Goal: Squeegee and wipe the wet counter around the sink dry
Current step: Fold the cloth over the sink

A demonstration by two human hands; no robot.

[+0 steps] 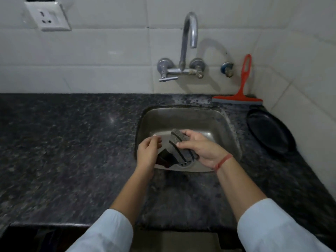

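Over the sink (225, 124): striped cloth (177, 142) gripped by right hand (201, 149), pinched by left hand (148, 151) (squeegee (240, 95) behind sink, against wall).

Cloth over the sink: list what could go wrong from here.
1. The striped cloth is held by both hands, left hand and right hand, over the sink; a loosened grip could drop it onto the drain.
2. Wringing close to the front rim may drip onto the counter.
3. The red squeegee leans upright against the wall tiles beside a black plate; a careless reach might topple it.
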